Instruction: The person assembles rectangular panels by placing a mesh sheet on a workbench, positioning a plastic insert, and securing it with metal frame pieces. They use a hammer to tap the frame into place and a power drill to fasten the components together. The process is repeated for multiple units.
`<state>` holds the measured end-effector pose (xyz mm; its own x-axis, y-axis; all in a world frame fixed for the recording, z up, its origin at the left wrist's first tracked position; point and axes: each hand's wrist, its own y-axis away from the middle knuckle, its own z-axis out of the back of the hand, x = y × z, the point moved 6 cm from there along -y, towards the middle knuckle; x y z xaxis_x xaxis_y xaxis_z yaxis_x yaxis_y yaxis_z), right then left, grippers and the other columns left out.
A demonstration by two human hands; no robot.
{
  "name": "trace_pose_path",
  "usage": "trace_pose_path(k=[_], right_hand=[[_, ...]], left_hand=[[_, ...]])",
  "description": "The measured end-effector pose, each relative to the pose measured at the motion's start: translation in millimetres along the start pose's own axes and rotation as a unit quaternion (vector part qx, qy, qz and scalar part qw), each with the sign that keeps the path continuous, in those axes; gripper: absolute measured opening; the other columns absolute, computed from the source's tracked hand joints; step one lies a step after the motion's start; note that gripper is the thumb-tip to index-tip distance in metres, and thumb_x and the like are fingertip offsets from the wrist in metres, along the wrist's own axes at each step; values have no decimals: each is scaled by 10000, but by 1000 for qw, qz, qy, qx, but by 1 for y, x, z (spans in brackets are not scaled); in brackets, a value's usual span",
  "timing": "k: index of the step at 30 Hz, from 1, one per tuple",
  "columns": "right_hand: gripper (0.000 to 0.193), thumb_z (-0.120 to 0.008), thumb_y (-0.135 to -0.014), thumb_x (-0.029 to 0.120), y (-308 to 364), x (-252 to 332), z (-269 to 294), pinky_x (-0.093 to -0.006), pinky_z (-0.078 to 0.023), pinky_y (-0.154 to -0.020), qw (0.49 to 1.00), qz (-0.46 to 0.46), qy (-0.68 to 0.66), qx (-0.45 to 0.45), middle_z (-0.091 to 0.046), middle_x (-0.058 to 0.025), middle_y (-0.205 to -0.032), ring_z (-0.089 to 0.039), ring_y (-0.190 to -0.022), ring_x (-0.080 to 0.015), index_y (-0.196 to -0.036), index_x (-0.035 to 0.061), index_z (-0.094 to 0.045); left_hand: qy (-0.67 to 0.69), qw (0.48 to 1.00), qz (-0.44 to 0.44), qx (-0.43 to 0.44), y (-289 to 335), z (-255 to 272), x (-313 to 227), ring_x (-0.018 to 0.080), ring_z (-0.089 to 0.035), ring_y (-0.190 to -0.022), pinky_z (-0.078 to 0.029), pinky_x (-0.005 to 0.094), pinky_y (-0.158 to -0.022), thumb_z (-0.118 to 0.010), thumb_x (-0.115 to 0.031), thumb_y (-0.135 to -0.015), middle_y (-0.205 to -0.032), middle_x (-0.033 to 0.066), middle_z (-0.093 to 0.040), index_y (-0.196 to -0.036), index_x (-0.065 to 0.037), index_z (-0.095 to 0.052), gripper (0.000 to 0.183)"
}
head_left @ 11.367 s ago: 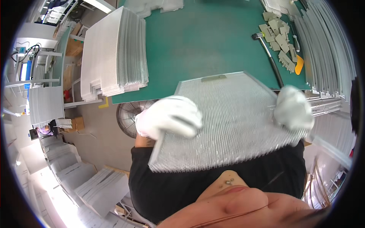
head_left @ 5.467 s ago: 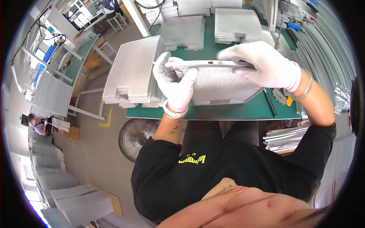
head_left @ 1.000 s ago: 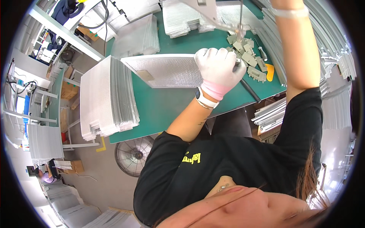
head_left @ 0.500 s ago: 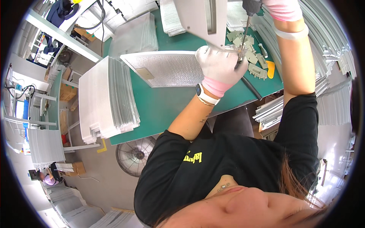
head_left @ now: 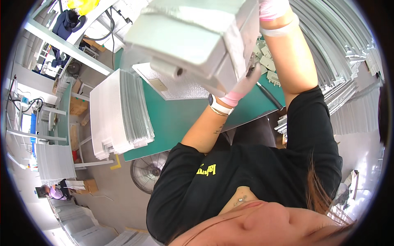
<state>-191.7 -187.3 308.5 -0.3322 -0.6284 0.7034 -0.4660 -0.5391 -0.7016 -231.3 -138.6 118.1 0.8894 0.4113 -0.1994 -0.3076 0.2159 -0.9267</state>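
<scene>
A large pale grey boxy casing (head_left: 176,37) looms close in the upper middle, blurred along its edges. Beneath its right end is my left hand (head_left: 245,85), in a white glove with a pink cuff. Its fingers are smeared and partly covered, so its grip does not show. Only the pink cuff and wrist of my right hand (head_left: 274,10) show at the top edge, right of the casing; its fingers are hidden. Behind the casing a silvery textured panel (head_left: 186,88) lies on the green table (head_left: 172,123), with a small beige rectangle (head_left: 159,85) on it.
A stack of white-edged panels (head_left: 117,110) stands at the table's left. Grey-green plastic pieces (head_left: 266,61) and a black-handled tool (head_left: 269,96) lie to the right. Long metal strips (head_left: 328,49) fill the far right. A floor fan (head_left: 147,172) is below the table edge.
The casing has swung down and left, looking much larger and covering most of my left hand. My right arm has moved left; the driver it held near the casing is now out of sight.
</scene>
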Motion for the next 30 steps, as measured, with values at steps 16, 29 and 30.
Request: trace_pose_path(k=[16, 29, 30], right_hand=[[518, -723, -900, 229, 51, -82, 78, -338, -600, -748, 947, -29, -253, -197, -728, -165, -1053, -712, -859, -237, -1331, -19, -582], [386, -695, -954, 256, 48, -54, 85, -258, -537, -574, 957, 22, -189, -217, -714, -81, -961, -658, -704, -159, -1264, 39, -618], [376, -693, -959, 258, 45, -47, 85, -251, -532, -561, 959, 27, -179, -217, -713, -75, -954, -654, -692, -153, -1259, 43, -620]], left_hand=[[-14, 993, -93, 73, 7, 9, -4, 294, -579, -698, -447, 431, -631, -744, -157, -777, -800, 90, -605, -891, -95, -682, 144], [-127, 988, -82, 25, 21, -4, 0, 349, -650, -903, -515, 481, -799, -709, -225, -832, -999, 119, -657, -1093, -123, -684, 282], [-158, 983, -82, 45, 16, -5, 1, 322, -635, -853, -474, 468, -776, -716, -248, -803, -923, 86, -647, -1016, -142, -687, 240]])
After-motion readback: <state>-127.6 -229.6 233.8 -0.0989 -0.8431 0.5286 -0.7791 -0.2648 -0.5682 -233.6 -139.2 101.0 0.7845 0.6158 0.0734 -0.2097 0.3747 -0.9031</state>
